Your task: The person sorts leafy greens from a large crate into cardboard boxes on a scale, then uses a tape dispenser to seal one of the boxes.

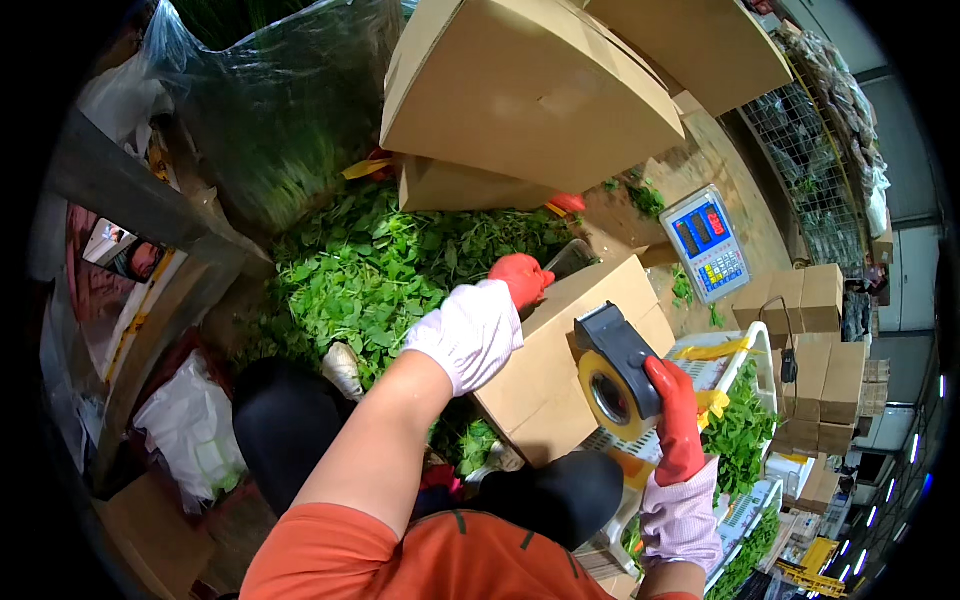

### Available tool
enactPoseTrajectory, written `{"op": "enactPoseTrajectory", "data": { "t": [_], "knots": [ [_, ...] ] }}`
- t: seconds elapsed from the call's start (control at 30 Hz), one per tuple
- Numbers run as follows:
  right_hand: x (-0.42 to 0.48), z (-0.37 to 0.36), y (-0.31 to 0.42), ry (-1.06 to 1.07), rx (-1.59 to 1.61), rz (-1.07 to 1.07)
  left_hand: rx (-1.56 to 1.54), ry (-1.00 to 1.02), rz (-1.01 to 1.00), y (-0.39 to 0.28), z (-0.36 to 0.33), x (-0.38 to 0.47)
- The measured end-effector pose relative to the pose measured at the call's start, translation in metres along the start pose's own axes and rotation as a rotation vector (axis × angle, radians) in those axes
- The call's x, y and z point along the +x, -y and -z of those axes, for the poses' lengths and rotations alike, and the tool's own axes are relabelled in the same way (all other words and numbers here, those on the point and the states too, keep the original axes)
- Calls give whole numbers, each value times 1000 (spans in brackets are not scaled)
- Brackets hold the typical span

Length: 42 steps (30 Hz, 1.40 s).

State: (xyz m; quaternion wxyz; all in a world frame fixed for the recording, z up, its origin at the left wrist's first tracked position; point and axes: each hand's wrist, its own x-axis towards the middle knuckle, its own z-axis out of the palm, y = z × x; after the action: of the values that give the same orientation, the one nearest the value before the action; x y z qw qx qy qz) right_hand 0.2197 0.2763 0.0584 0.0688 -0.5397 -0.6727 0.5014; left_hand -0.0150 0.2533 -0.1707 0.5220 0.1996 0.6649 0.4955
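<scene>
My right hand (675, 416), in a red rubber glove, grips a black tape dispenser (619, 341) that carries a wide roll of clear yellowish packing tape (592, 394). The dispenser is over a closed cardboard box (544, 375) between my knees. My left hand (521, 281), also red-gloved, is at the far left edge of this box with its fingers curled; whether they pinch anything is hidden. Just beyond that hand a clear shiny piece (571, 257) shows at the box's edge. A broad pile of leafy greens (360, 292) lies beyond the box and to the left.
Large cardboard boxes (525, 97) stand ahead. A digital scale display (705, 244) is at the right front. White plastic crates (761, 360) of greens (739, 427) stand at my right. To the left are a metal post (127, 172), a phone (122, 249) and a white plastic bag (191, 427).
</scene>
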Motion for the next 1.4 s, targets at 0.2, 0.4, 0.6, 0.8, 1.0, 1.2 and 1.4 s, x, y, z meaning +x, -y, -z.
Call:
{"op": "enactPoseTrajectory", "data": {
  "t": [0.2,0.4,0.6,0.8,1.0,1.2,1.4],
  "knots": [
    [-2,3,-10,-20,31,6,924,-139,-123,19,-1,-32],
    [-5,-11,-1,29,133,25,39,-5,-240,28,29,-41],
    [-9,-7,4,-10,11,171,185,448,-420,-16,16,-76],
    [3,12,-1,-19,-244,143,635,-246,-771,-65,-23,-160],
    [-5,8,-8,-51,-133,10,913,12,-835,-8,-93,-242],
    [-20,-1,-8,14,-66,132,1344,56,-829,18,-85,-240],
    [-14,-19,-34,-138,40,296,1319,-52,-787,5,-36,-218]
  ]
}}
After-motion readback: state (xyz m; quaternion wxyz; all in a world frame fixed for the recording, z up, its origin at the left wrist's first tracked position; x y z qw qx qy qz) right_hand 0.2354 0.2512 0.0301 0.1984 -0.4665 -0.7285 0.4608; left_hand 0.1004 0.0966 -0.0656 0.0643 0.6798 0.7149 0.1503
